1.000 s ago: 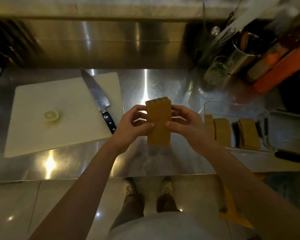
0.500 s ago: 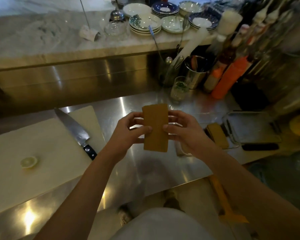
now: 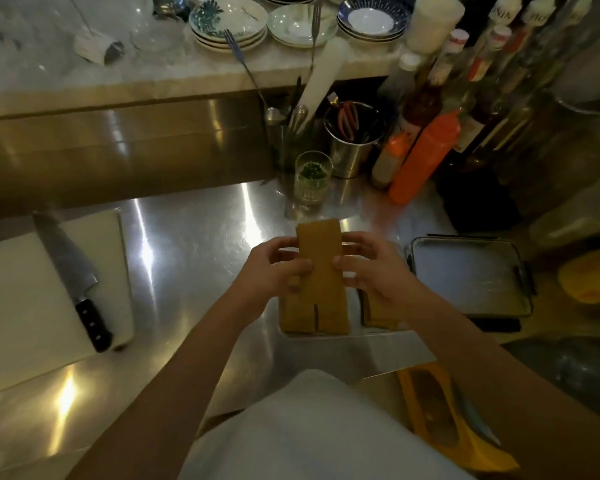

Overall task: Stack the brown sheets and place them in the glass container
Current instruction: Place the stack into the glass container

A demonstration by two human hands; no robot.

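A stack of brown sheets (image 3: 320, 252) stands upright between my hands. My left hand (image 3: 278, 268) grips its left edge and my right hand (image 3: 369, 268) grips its right edge, thumbs on the front face. Directly below lies the glass container (image 3: 355, 332) on the steel counter. Inside it, brown sheets (image 3: 314, 315) lie in side-by-side piles at the left, and another pile (image 3: 383, 315) lies under my right wrist. My hands hide the container's far part.
A container lid (image 3: 470, 275) lies to the right. A white cutting board (image 3: 21, 299) with a large knife (image 3: 71, 271) is at the left. Behind stand a glass (image 3: 312, 176), a utensil can (image 3: 352, 143), orange squeeze bottles (image 3: 425, 157) and other bottles. Plates sit on the marble ledge.
The view has shifted so the glass container now lies straight under my hands instead of to their right. Both hands keep the same grip on the upright stack.
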